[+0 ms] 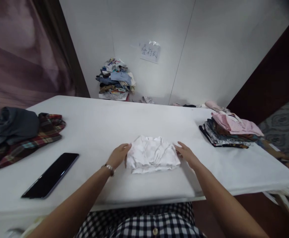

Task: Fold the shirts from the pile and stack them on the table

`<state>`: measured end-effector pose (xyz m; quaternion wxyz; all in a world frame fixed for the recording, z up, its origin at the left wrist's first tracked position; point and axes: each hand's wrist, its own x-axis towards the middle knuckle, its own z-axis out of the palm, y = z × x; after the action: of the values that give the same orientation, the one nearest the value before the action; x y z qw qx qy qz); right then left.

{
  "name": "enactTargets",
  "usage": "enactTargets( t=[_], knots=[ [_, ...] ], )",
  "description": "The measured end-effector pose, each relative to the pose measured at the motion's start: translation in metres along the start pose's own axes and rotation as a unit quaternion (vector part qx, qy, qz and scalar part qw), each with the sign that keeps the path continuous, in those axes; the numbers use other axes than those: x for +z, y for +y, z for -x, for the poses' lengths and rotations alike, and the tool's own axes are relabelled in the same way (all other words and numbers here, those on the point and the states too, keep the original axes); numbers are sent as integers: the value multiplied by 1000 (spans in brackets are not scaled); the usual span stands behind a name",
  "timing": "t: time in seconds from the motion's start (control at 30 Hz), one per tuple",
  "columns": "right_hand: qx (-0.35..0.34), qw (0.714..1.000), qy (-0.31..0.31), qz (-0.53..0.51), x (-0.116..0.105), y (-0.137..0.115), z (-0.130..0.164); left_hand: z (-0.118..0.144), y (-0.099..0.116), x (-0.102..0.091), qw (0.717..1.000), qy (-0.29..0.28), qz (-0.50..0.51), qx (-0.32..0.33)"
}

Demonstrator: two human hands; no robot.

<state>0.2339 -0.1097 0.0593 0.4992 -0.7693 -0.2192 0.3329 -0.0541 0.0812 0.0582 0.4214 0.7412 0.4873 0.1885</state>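
Observation:
A white shirt (152,157), folded into a small bundle, lies in front of me on the white-covered table. My left hand (120,154), with a metal bracelet at the wrist, grips the bundle's left edge; its thumb is on top and its other fingers are partly hidden. On the opposite side, my right hand (186,154) holds the right edge, the index finger reaching out and the lower fingers tucked by the cloth. The shirt's collar side faces away from me, and its front has creases.
A phone (50,176) lies on the table (104,122) at left, near a grey garment (18,125) and a plaid shirt (45,134). Folded clothes (228,130) are stacked at right. Beyond the table, another clothes pile (117,79) stands by the wall below a paper sign (150,52).

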Motion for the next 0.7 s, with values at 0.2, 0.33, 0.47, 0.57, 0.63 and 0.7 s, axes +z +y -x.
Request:
enactTargets(
  t=[0.2,0.33,0.47,0.57,0.63,0.7],
  knots=[
    [-106,994,23,13,30,-15,-25,-16,33,18,1000,14,-7,10],
    [-180,982,3,-60,23,-4,-16,12,34,25,995,-7,92,49],
    [-170,984,-17,56,11,18,-15,25,18,28,993,-41,107,-8],
    [-196,965,40,169,11,24,-20,19,13,25,997,-11,74,-7],
    [-231,951,50,200,15,20,-22,14,15,22,998,9,58,6],
    [-251,941,31,224,21,12,-23,9,21,22,998,23,50,16]
  ],
)
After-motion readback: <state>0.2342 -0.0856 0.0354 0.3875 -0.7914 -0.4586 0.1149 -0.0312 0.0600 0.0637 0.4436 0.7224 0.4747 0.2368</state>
